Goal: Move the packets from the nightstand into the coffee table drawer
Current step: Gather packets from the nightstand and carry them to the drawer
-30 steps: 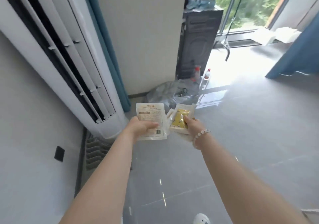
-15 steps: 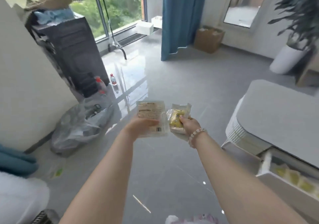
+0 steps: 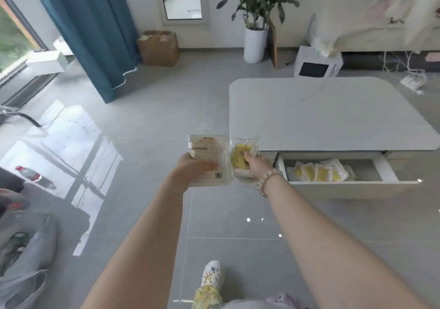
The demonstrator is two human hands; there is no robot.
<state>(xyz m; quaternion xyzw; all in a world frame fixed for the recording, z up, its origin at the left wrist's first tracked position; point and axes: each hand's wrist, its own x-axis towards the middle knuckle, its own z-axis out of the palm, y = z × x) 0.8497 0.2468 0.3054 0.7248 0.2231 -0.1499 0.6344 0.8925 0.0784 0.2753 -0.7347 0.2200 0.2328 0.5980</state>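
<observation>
Pale plastic under the thumb: the left hand (image 3: 194,169) pinches a white packet (image 3: 210,151) flat, label up, and the right hand (image 3: 256,164) grips a yellow packet (image 3: 239,157). The 2 are carried level, likely for dropping into the open drawer (image 3: 345,189) just beside, where stored packets (image 3: 316,173) lie. The print and barcode are too blurred to read.

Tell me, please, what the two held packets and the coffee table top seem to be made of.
The pale packet: likely plastic film, semi-gloss, printed text and barcode. The yellow packet: clear glossy plastic; contents show through. The coffee table top: smooth matte white, perhaps lacquered board or stone.
</observation>
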